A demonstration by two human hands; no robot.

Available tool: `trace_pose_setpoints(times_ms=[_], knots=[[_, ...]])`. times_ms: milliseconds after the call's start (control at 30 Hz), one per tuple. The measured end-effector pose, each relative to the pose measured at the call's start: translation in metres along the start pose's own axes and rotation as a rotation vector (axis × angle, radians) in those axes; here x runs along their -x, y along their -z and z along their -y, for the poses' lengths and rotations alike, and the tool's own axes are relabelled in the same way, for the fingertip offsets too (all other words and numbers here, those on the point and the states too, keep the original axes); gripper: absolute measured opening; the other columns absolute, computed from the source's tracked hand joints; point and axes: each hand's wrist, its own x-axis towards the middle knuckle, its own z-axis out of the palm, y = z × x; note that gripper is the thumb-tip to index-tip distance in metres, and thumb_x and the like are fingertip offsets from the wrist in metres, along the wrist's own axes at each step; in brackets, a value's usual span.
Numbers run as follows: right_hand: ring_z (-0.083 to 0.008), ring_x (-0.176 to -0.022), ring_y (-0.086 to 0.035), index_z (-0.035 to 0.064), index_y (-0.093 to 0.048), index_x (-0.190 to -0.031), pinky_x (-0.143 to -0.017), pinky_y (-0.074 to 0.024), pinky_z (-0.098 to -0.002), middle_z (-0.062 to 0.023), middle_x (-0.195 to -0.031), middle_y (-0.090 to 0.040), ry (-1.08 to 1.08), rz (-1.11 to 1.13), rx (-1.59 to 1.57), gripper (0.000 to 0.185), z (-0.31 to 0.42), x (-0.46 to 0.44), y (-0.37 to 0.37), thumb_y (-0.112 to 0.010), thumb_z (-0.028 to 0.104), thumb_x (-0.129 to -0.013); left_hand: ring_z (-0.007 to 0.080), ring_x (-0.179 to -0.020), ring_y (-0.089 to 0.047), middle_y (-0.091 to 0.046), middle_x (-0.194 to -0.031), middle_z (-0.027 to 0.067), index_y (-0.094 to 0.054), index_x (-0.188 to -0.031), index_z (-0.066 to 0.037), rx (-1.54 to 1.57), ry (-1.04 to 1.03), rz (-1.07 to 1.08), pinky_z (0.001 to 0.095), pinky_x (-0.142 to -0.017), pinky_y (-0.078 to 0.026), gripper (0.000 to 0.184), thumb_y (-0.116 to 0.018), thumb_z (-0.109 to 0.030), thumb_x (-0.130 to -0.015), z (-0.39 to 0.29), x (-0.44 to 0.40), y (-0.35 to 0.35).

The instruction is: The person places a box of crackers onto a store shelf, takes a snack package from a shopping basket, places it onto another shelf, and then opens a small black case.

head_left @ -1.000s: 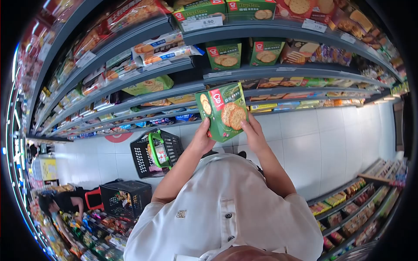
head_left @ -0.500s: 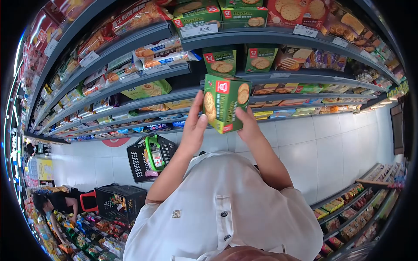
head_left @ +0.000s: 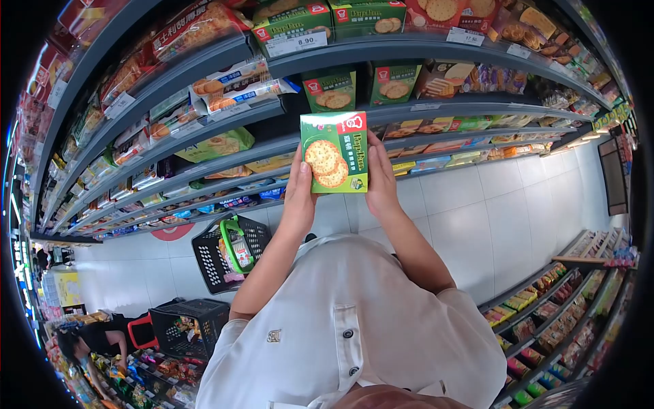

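A green cracker box is held upright in front of my chest, its broad face with round crackers turned toward me. My left hand grips its left side, the thumb lying on the front edge. On the opposite side my right hand is closed against the box, with the fingers partly hidden behind it. Just beyond, similar green boxes stand on a shelf, and more of them sit on the shelf above with a price tag reading 8.90.
Shelves of packaged biscuits curve across the front. A black basket with a green handle stands on the floor at my left, items inside. Behind it are another black basket and a person reaching into a display. Low racks stand at right.
The cracker box has turned from showing an edge to showing its broad face, and has moved slightly left. Both hands have shifted along its sides and still hold it.
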Motion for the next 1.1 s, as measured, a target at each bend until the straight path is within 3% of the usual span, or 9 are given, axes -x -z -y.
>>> trace_pose_setpoints(times_ms=[167,467,567,633,867,933,967,1033,1100], knots=[[-0.0169,-0.136,-0.033,0.0018,-0.021,-0.15,-0.111,-0.0267,-0.0301,-0.0124,-0.148,-0.035,0.048,0.066,-0.037,0.056,0.007,0.007,-0.013,-0.042,0.025,-0.102,0.0204,-0.137,-0.034,-0.032,-0.15,0.0079,-0.019,-0.151,-0.008,-0.062,-0.028,-0.042,0.0391,-0.111,-0.031,0.061,-0.037,-0.041,-0.103,0.004,0.0,0.005],[-0.0167,-0.135,-0.033,0.0011,-0.022,-0.149,-0.111,-0.0266,-0.0308,-0.0117,-0.147,-0.035,-0.05,0.081,-0.117,0.058,0.003,0.005,-0.02,-0.045,0.021,-0.1,0.0213,-0.139,-0.032,-0.031,-0.15,0.0098,-0.017,-0.152,-0.008,-0.096,-0.082,-0.047,0.0377,-0.113,-0.028,0.062,-0.036,-0.04,-0.103,-0.001,0.005,0.01],[-0.0157,-0.133,-0.035,0.0015,-0.023,-0.149,-0.11,-0.0276,-0.0305,-0.0098,-0.146,-0.036,-0.066,0.093,-0.144,0.057,-0.001,0.003,-0.02,-0.046,0.022,-0.1,0.0217,-0.139,-0.031,-0.03,-0.151,0.0102,-0.016,-0.152,-0.008,0.368,0.043,-0.046,0.0374,-0.114,-0.026,0.063,-0.036,-0.041,-0.103,-0.006,0.008,0.012],[-0.0153,-0.133,-0.035,0.0018,-0.024,-0.148,-0.11,-0.028,-0.0302,-0.009,-0.145,-0.037,-0.082,0.099,-0.157,0.057,-0.005,0.002,-0.019,-0.046,0.022,-0.1,0.0218,-0.14,-0.029,-0.029,-0.151,0.0105,-0.015,-0.153,-0.008,-0.13,-0.108,-0.069,0.0374,-0.114,-0.025,0.063,-0.035,-0.042,-0.103,-0.002,0.008,0.01],[-0.0146,-0.128,-0.043,0.0048,-0.031,-0.144,-0.107,-0.0338,-0.0315,-0.0064,-0.137,-0.047,-0.103,0.095,-0.161,0.05,-0.007,0.0,-0.023,-0.043,0.025,-0.1,0.0216,-0.141,-0.029,-0.028,-0.152,0.01,-0.014,-0.153,-0.009,-0.123,-0.083,-0.088,0.0376,-0.115,-0.025,0.064,-0.035,-0.042,-0.103,-0.009,0.011,0.01],[-0.0146,-0.13,-0.04,0.0039,-0.028,-0.146,-0.108,-0.0316,-0.0309,-0.0072,-0.141,-0.042,-0.11,0.112,-0.174,0.053,-0.008,-0.001,-0.023,-0.045,0.023,-0.1,0.0215,-0.14,-0.029,-0.029,-0.152,0.0097,-0.014,-0.153,-0.009,0.345,0.053,-0.094,0.0376,-0.115,-0.025,0.064,-0.035,-0.042,-0.103,-0.016,0.012,0.012],[-0.0146,-0.132,-0.037,0.003,-0.026,-0.148,-0.109,-0.0294,-0.0304,-0.008,-0.145,-0.038,-0.113,0.128,-0.186,0.056,-0.008,-0.002,-0.022,-0.046,0.022,-0.1,0.0215,-0.14,-0.029,-0.029,-0.152,0.0097,-0.014,-0.153,-0.009,0.345,0.053,-0.096,0.0376,-0.115,-0.025,0.064,-0.035,-0.042,-0.103,-0.013,0.012,0.012],[-0.0146,-0.132,-0.036,0.0031,-0.026,-0.148,-0.109,-0.0295,-0.0305,-0.008,-0.145,-0.038,-0.117,0.128,-0.19,0.056,-0.009,-0.002,-0.022,-0.046,0.022,-0.1,0.0213,-0.14,-0.03,-0.029,-0.151,0.0095,-0.014,-0.153,-0.009,-0.126,-0.087,-0.11,0.0377,-0.114,-0.026,0.064,-0.036,-0.042,-0.102,-0.004,0.01,0.014],[-0.0146,-0.133,-0.036,0.0032,-0.026,-0.148,-0.109,-0.0296,-0.0306,-0.008,-0.145,-0.038,-0.121,0.126,-0.194,0.056,-0.009,-0.003,-0.022,-0.046,0.022,-0.1,0.0212,-0.139,-0.031,-0.03,-0.151,0.0094,-0.015,-0.153,-0.009,-0.124,-0.084,-0.109,0.0377,-0.114,-0.026,0.064,-0.036,-0.042,-0.102,-0.003,0.01,0.015]])
